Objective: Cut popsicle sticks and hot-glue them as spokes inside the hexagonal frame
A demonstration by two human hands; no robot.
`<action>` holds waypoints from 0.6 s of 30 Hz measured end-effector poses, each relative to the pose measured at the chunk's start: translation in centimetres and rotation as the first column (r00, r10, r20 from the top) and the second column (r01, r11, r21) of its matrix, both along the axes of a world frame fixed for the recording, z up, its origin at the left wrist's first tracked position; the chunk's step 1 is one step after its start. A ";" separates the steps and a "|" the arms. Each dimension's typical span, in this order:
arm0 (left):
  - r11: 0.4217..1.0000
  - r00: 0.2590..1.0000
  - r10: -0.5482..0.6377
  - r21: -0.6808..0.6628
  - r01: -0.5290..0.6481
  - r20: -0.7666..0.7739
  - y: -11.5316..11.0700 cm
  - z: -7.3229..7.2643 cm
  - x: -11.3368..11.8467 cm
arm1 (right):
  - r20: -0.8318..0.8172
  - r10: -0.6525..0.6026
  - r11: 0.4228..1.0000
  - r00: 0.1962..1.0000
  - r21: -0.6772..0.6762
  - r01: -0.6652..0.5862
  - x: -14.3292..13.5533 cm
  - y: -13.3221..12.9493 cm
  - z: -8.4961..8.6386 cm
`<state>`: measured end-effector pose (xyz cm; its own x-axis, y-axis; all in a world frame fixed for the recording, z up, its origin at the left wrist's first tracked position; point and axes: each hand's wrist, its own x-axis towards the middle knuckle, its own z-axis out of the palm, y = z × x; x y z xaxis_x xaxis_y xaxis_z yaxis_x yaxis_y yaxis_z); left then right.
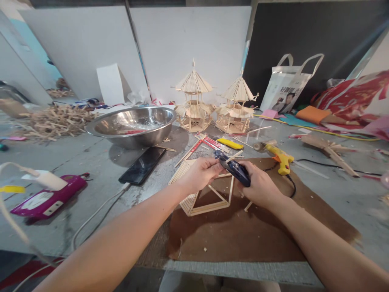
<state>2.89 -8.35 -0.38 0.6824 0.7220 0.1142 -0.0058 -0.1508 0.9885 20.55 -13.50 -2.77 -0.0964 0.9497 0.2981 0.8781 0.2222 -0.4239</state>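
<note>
My right hand [258, 184] is wrapped round a dark blue hand cutter [240, 172], its head pointing left. A thin wooden stick [235, 156] crosses the cutter's jaws. The fingers of my left hand [202, 174] pinch the stick's near end close to the jaws; the fingertips are partly hidden. Below both hands lies a flat frame of wooden sticks [209, 209], its left side filled with closely laid sticks. Another short stick [248, 207] shows under my right hand.
A brown board [243, 239] lies under the work. Around it are a yellow glue gun [281, 158], a yellow utility knife [230, 143], a phone [142, 165], a metal bowl [133, 140] and a purple power strip [50, 196]. Two stick pagodas [194, 109] stand behind, and a stick pile [57, 119] lies left.
</note>
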 end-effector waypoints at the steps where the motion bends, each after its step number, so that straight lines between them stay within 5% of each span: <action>1: 0.996 0.999 -0.037 -0.075 0.039 0.027 0.1 0.0 0.0 | 0.007 0.005 1.000 1.000 0.012 -0.005 0.1 0.0 0.0; 8: 0.867 0.962 -0.255 -0.417 0.272 0.097 1.0 0.0 -1.0 | 0.083 0.044 0.998 0.996 0.033 -0.047 0.1 -0.2 -0.2; 13: 0.802 0.933 -0.335 -0.478 0.357 0.135 0.9 0.2 -1.3 | 0.122 0.034 0.998 0.992 0.042 -0.040 0.1 -0.4 -0.1; 18: 0.821 0.942 -0.310 -0.464 0.333 0.129 0.8 0.5 -1.1 | 0.140 0.016 0.999 0.990 -0.043 -0.011 -0.1 -0.6 0.4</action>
<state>1.76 -7.58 0.10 0.8879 0.4358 -0.1473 -0.0179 0.3526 0.9356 20.44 -14.07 -2.41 -0.1472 0.9594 0.2407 0.9264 0.2190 -0.3063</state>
